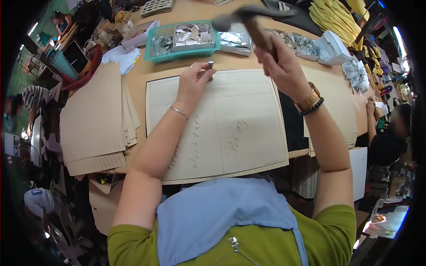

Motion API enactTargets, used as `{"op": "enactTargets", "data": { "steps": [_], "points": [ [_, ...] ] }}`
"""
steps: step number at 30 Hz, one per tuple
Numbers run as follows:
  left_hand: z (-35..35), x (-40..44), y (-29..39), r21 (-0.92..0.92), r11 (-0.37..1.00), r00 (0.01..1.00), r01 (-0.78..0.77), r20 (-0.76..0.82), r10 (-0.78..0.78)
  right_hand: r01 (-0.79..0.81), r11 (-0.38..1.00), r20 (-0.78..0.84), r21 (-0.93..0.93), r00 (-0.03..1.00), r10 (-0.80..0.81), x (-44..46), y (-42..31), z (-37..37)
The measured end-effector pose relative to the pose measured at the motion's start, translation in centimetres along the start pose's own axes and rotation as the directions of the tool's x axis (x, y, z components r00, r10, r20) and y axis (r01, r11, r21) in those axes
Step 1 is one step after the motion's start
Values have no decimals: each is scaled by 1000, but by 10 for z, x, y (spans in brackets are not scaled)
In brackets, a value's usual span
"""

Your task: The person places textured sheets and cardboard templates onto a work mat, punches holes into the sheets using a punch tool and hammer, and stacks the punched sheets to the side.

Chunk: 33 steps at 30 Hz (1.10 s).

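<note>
A pale woven sheet (248, 115) with pencil lines and handwriting lies flat on the table in front of me. At its top edge my left hand (195, 79) pinches a short metal punch (211, 65), held upright. My right hand (284, 66) is wrapped round the wooden handle of a hammer (257, 31), raised over the sheet's upper right. The hammer's head is blurred and apart from the punch.
A teal basket (153, 56) with small parts stands behind the sheet. Stacked woven sheets lie at left (93, 119) and right (333, 106). Open boxes of parts (306, 46) sit at the back right. Other people are at both sides, one (390, 137) at the right.
</note>
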<state>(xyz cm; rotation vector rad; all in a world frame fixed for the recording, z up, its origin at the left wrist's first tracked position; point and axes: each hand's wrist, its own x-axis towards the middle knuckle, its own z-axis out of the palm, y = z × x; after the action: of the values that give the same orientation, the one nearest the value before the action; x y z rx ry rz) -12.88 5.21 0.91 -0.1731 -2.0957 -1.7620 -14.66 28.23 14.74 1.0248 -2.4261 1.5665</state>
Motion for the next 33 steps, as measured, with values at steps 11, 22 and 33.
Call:
{"op": "enactTargets", "data": {
  "steps": [11, 22, 33],
  "points": [
    [-2, -1, 6, 72, 997, 998, -37, 55, 33, -104, 953, 33, -283, 992, 118, -16, 25, 7],
    [-108, -25, 46, 430, 894, 991, 129, -77, -106, -86, 807, -114, -585, 993, 23, -116, 75, -21],
    [-178, -150, 41, 323, 798, 846, 509, -361, -393, -143, 696, 85, -704, 956, 282, -158, 26, 68]
  ]
}}
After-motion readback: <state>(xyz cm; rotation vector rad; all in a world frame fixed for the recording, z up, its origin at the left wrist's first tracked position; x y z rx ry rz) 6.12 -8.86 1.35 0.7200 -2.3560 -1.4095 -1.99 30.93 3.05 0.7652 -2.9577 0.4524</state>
